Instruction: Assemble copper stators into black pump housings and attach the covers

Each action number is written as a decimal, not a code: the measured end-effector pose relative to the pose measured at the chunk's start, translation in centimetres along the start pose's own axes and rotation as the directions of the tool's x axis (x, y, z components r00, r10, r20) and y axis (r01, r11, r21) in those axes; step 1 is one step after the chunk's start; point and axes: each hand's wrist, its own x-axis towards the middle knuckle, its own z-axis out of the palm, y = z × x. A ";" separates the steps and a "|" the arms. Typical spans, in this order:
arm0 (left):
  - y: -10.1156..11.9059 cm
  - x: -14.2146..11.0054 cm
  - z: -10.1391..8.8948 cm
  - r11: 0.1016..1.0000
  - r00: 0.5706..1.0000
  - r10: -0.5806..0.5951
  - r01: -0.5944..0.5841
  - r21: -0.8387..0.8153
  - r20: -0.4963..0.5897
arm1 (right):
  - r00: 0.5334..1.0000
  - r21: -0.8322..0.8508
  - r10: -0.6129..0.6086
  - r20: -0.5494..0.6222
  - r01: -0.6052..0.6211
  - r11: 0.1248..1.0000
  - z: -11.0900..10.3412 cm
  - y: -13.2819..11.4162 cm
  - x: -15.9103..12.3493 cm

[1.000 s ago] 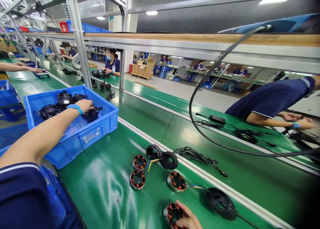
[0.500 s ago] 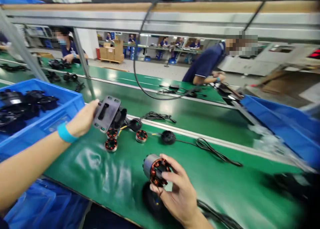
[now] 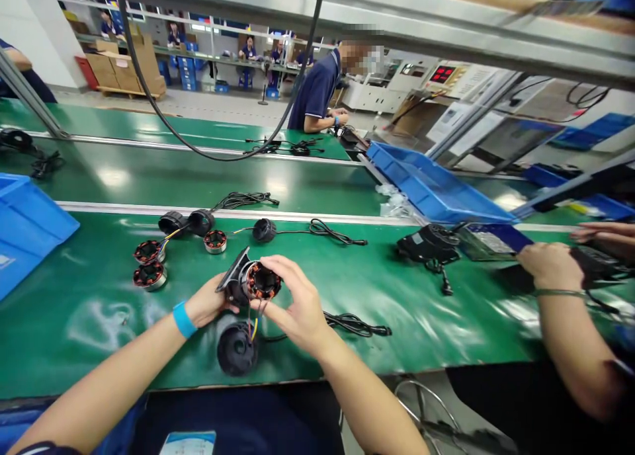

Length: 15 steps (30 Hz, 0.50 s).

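Observation:
My left hand (image 3: 211, 301), with a blue wristband, is closed on a black motor housing (image 3: 234, 273) that has a flat slotted bracket. My right hand (image 3: 296, 304) grips a motor stator (image 3: 263, 281) with copper windings, held against the housing's open end; how far it sits inside I cannot tell. Thin coloured wires run down from the stator to a round black cap (image 3: 237, 349) on the bench below. A coiled black cable (image 3: 354, 324) lies to the right of my right hand.
Several loose stators (image 3: 149, 276) and black caps (image 3: 264, 230) with cables lie on the green bench (image 3: 109, 336). A blue bin (image 3: 30, 237) stands at left, a blue tray (image 3: 431, 184) at back right. A co-worker's hands (image 3: 553, 266) handle a black part at right.
My left hand has brought the housing right and down to the stator in my right hand. The view has swung right, and a co-worker's arms now show at the right.

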 end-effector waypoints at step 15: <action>4.6 -5.5 -3.2 0.792 0.898 0.437 -0.361 0.492 -0.046 | 0.996 0.013 -0.055 0.076 0.054 0.998 3.1 1.5 1.0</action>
